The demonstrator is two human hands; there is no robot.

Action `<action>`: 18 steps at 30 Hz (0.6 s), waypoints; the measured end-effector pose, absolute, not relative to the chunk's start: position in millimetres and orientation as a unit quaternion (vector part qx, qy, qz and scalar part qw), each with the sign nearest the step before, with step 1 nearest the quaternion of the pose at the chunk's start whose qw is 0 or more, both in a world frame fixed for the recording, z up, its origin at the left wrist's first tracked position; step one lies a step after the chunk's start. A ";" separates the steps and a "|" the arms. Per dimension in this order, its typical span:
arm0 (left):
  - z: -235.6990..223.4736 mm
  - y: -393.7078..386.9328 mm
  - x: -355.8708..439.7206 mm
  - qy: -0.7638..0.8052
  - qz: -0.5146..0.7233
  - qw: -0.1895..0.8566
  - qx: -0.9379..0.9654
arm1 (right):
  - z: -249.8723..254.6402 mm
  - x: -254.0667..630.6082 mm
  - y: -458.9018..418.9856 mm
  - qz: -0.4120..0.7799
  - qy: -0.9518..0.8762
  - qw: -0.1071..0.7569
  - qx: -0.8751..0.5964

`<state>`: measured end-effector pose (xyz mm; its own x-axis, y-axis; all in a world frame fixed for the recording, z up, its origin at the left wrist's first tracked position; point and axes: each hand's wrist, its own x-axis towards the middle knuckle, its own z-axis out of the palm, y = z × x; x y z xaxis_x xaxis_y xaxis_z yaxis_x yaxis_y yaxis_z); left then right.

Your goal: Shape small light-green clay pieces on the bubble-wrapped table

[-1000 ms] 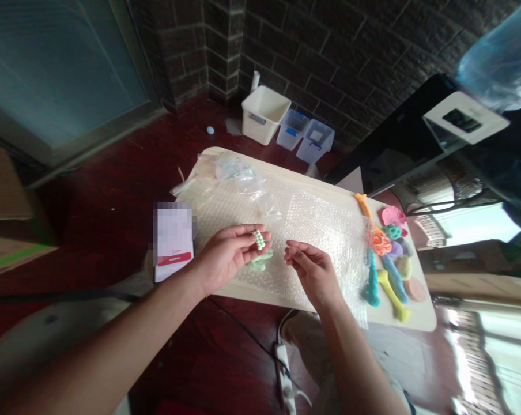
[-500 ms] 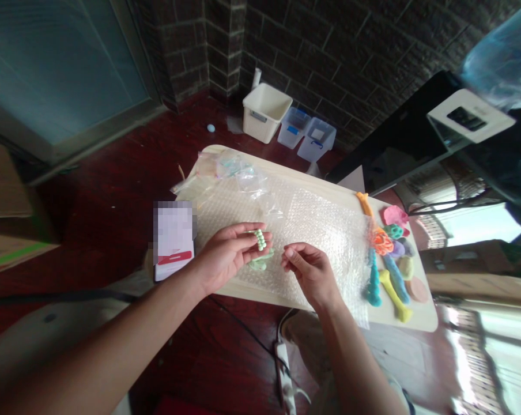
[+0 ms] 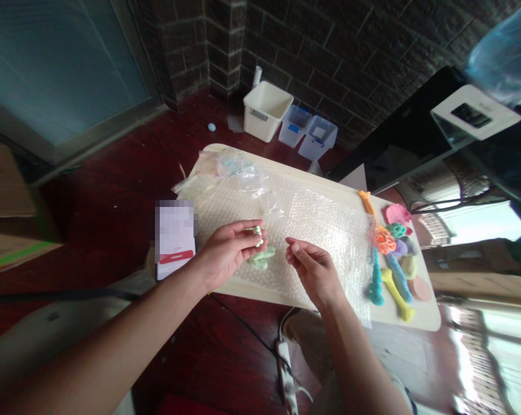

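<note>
My left hand is over the table, its fingers closed round a small pale green clay piece that looks like a row of little balls. Just beyond its fingertips, light green clay strips lie on a sheet of bubble wrap. To the right, apart from the left, my right hand is held with thumb and forefinger pressed together. Whatever may be in that pinch is too small to make out.
Coloured clay lumps, among them a yellow one and an orange bundle, sit at the table's right end. Clear plastic bags lie at the far left. A phone-like slab is by the left edge; a power strip is below.
The green piece has turned in my left fingers, so fewer of its balls show. My right hand has shifted slightly, its fingers still pinched.
</note>
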<state>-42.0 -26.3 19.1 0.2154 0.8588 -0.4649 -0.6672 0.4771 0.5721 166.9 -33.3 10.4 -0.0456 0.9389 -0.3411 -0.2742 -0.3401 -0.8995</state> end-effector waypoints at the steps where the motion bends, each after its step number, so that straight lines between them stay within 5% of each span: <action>1: 19.3 -26.5 -42.1 0.382 0.494 0.771 0.126 | 10.3 166.9 -33.4 0.645 -0.330 0.470 -0.505; 18: 18.8 -26.5 -46.0 0.383 0.478 0.776 0.149 | 18.9 172.9 -35.4 0.720 -0.280 0.458 -0.440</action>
